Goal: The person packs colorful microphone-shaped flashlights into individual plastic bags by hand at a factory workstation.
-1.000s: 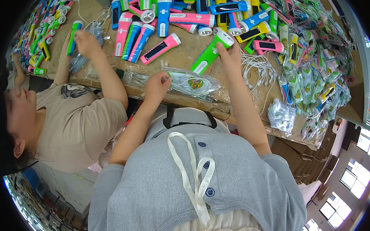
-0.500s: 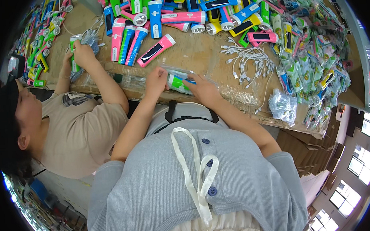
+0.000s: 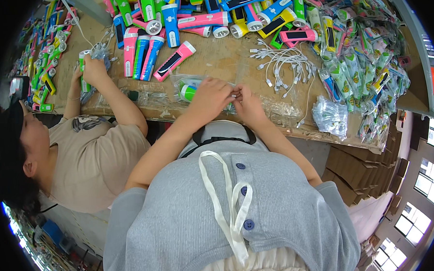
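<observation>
A green flashlight lies inside a clear plastic bag at the table's near edge. Over the bag's right part reaches my left hand, fingers closed and pressing the plastic; it covers much of the flashlight. My right hand pinches at the bag's right end, its fingertips meeting those of my left hand. The exact edge between the fingers is too small to make out. Just beyond the bag, a pink flashlight with a dark panel lies alone on the cardboard-covered table.
Loose flashlights heap at the back. White charging cables lie right of my hands, near a stack of clear bags. Bagged flashlights pile at the right. On my left, a co-worker handles a green flashlight.
My left hand has moved right across the bagged flashlight. My right hand has drawn back toward the bag's right end, and the fingertips of both hands now meet there.
</observation>
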Available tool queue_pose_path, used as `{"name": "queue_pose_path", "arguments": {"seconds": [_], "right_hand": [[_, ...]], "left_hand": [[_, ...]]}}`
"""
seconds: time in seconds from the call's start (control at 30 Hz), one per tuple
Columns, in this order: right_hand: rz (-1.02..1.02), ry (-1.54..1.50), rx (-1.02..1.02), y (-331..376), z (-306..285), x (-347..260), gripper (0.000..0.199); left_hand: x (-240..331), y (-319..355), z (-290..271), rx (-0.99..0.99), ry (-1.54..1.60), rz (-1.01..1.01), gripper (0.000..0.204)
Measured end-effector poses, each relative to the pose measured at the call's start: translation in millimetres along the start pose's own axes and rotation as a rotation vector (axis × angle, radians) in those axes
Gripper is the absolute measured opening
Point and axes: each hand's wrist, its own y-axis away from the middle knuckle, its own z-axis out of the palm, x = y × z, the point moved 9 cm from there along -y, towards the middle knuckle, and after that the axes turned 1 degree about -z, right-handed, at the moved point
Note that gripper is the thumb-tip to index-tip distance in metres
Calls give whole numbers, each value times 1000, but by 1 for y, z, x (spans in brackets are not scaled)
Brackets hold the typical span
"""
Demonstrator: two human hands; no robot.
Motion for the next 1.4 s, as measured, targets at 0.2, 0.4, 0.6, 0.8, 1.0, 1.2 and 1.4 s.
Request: {"name": "queue_pose_path", "arguments": {"seconds": [0.2,0.4,0.6,0.8,1.0,1.2,1.4], "right_hand": [[220,-181,32,10,-4,31,22],[366,-199,76,16,-15,64,22],[310,-46,-104,24,-46,75,17],[147,168,-654,6,-17,30,18],[-28,506,-465,-25,24,28,23],[-320,336,-179,-36,30,-4,16],[-251,411,-147,-17,-14,15,13]], "left_hand": [[14,1,35,-113,-53,145,12],[7,9,39,-80,-157,209,13],[-57,70,-12,-144,-355,70,14],[-52,42,-22,-250,-305,-217,16],[-73,24,40,-156,-157,-157,13],[-58,23,30,-18,-131,-104,13],[-75,31,23,73,23,-178,11]]}}
